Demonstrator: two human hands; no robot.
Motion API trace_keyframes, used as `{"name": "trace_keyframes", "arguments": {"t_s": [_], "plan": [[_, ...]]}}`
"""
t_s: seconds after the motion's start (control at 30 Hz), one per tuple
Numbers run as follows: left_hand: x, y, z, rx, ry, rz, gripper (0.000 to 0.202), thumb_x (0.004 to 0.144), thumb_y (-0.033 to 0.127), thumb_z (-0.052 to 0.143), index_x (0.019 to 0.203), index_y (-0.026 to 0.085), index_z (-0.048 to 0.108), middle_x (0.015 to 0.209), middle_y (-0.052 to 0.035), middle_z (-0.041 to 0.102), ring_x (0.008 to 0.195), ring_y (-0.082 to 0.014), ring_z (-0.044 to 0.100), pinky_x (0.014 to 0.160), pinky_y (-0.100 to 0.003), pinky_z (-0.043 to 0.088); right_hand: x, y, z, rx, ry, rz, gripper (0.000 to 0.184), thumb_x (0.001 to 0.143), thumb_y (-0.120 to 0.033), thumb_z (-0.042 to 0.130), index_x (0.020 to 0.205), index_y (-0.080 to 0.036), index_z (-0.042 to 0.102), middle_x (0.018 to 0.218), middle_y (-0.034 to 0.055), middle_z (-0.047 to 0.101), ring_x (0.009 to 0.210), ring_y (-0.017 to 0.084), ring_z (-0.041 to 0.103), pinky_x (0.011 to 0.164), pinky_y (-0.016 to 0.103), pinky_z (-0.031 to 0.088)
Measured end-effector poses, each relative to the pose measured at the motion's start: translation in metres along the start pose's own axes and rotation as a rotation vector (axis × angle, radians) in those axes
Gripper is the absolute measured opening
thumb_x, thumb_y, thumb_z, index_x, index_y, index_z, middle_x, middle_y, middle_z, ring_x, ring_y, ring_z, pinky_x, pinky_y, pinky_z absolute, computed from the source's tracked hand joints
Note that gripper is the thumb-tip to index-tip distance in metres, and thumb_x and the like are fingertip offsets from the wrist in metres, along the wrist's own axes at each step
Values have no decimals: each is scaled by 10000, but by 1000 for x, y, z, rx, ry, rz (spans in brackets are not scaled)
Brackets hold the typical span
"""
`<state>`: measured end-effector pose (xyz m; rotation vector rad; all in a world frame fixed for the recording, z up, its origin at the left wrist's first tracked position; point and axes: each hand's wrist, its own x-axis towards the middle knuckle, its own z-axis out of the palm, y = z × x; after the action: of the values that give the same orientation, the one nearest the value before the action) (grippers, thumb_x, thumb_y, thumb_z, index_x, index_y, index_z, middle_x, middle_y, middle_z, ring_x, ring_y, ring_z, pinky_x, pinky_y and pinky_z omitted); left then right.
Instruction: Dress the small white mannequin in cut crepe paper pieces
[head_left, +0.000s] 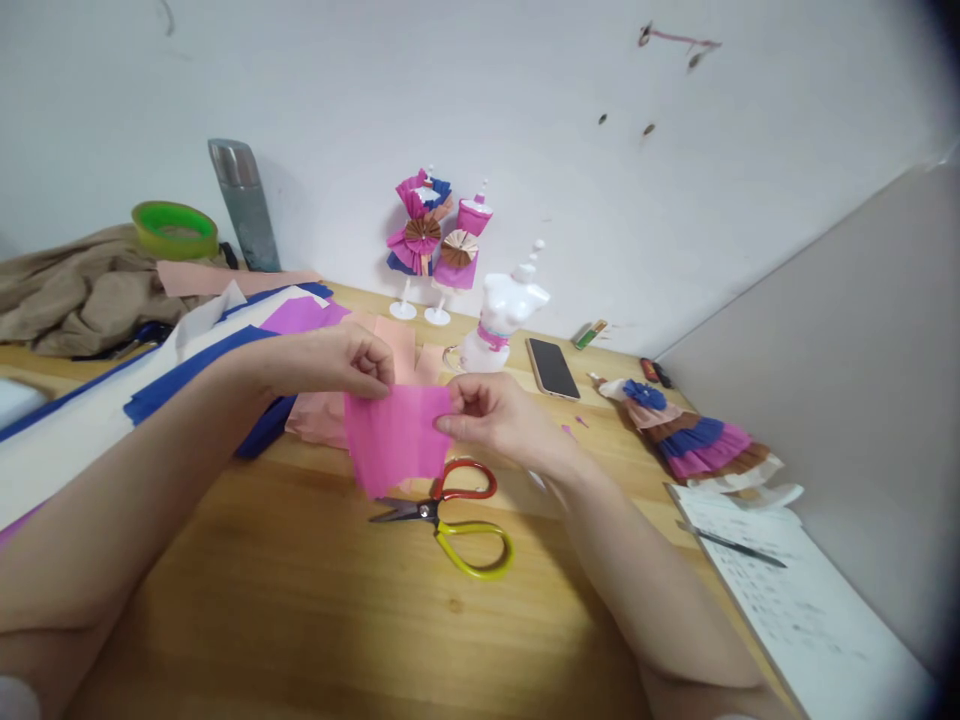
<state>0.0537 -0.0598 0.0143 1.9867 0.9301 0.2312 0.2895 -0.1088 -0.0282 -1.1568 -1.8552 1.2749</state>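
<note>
A piece of pink crepe paper hangs between my two hands over the table. Its upper left corner is pinched by my left hand, fingers curled closed. At the upper right edge, my right hand grips it between thumb and fingers. Just below the paper lies a pair of scissors with one red and one yellow handle, blades pointing left. Behind my right hand stands a small white mannequin with a pink band at its waist.
Two small dressed mannequins stand by the wall. Blue, white and peach paper sheets spread leftward, near a flask and green tape roll. To the right are a phone, a layered paper dress and a notebook with a pen.
</note>
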Motion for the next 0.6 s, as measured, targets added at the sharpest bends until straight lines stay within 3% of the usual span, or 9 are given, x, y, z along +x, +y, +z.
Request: {"name": "trace_keyframes", "arguments": {"t_s": [0.13, 0.17, 0.23, 0.3, 0.37, 0.5, 0.6], "plan": [[-5, 8, 2, 74, -15, 45, 264, 708, 283, 702, 959, 203, 689, 953, -11, 695, 861, -158, 618, 704, -222, 457, 0, 3, 5, 20, 13, -1, 266, 731, -357, 696, 619, -173, 539, 564, -59, 433, 514, 73, 352, 500, 232, 266], [-3, 10, 6, 74, -7, 64, 254, 702, 284, 712, 940, 202, 681, 920, -7, 684, 838, -151, 610, 676, -213, 449, 0, 2, 7, 20, 10, -8, 268, 739, -360, 692, 615, -170, 547, 557, -58, 432, 509, 71, 347, 493, 230, 261], [0, 13, 17, 57, -3, 85, 121, 720, 270, 687, 716, 180, 607, 677, 19, 581, 658, -118, 540, 548, -201, 382, -1, -1, 8, 11, 23, -29, 280, 748, -373, 687, 607, -167, 560, 543, -53, 448, 499, 72, 360, 487, 229, 271], [3, 15, 26, 10, -6, 83, 258, 747, 241, 633, 564, 183, 461, 510, 47, 400, 507, -90, 405, 458, -215, 282, -3, -7, 4, 1, 41, -43, 288, 772, -397, 664, 624, -163, 586, 554, -31, 514, 512, 88, 434, 509, 236, 329], [4, 14, 29, -48, 5, 73, 283, 748, 229, 618, 547, 184, 423, 491, 57, 351, 472, -77, 342, 441, -220, 242, -7, -15, -5, -24, 39, -54, 297, 803, -410, 634, 645, -161, 603, 590, -2, 586, 552, 111, 518, 555, 250, 397], [3, 6, 18, -126, 50, 56, 190, 739, 272, 663, 628, 161, 556, 606, 35, 512, 561, -86, 453, 496, -193, 322, -25, -19, -20, -251, -125, -29, 198, 828, -339, 647, 735, -164, 656, 672, 15, 650, 598, 125, 577, 579, 249, 451], [0, 3, 8, -188, 138, 65, 116, 719, 278, 695, 724, 165, 671, 715, 12, 641, 659, -111, 566, 577, -189, 412, -44, -2, -12, -490, -284, -69, 105, 832, -197, 631, 913, -187, 698, 917, 53, 711, 798, 172, 659, 723, 291, 529]]}}
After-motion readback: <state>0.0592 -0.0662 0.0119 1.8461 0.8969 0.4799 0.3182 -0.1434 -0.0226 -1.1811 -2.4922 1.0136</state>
